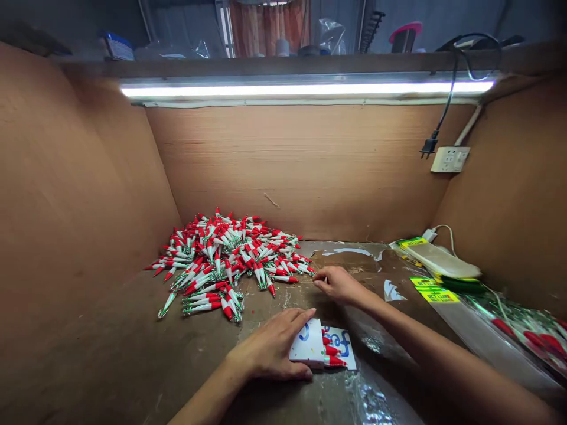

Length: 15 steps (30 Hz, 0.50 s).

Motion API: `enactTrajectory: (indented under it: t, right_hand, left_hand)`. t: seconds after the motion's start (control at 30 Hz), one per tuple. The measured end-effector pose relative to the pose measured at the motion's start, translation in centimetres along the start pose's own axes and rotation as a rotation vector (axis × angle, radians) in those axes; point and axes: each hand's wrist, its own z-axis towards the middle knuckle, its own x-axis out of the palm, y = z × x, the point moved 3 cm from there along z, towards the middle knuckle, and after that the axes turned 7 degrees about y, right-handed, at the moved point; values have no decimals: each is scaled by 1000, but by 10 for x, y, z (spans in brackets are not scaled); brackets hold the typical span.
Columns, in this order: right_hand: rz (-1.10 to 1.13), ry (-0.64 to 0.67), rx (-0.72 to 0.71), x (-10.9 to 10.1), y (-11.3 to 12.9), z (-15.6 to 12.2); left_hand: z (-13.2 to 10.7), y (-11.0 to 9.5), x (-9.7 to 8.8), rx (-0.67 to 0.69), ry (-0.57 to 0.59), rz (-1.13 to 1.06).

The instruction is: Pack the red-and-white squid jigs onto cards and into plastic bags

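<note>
The left hand (281,345) grips a small white holder (310,349) flat on the table (133,354), its fingers over the far side and its thumb along the near one. Several red tips (333,351) stick out of the holder's right end, lying over a white card with blue lettering (346,345). The right hand (337,284) has its fingers curled together at the right edge of a heap of red-and-white lures (230,248); whether it pinches one or only touches it cannot be told.

The step in hand looks like loading lures into the holder, one side steadied while the other hand picks. The next move would call for a clean grip on a single lure, lifted free of the green hooked ends around it, with the holder kept still.

Farther out, crumpled clear film (374,404) lies to the right of the holder. On the table's right side are bags with yellow-green headers (436,289) and, at the edge, more lures (543,339). A light tube (305,90) crosses above the back board (283,165), and a black plug (429,146) hangs beside a wall socket (448,159).
</note>
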Motion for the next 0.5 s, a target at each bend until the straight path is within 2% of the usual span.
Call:
enactTrajectory:
  t: [0.2, 0.33, 0.5]
  right_hand:
    - [-126, -51, 228, -15, -4, 76]
    - [-145, -30, 220, -18, 4, 109]
    - [-182, -40, 168, -29, 26, 146]
  left_hand:
    - [-1, 2, -1, -2, -18, -3]
    - [-2, 2, -2, 3, -29, 1]
    - [-4, 1, -7, 12, -55, 2]
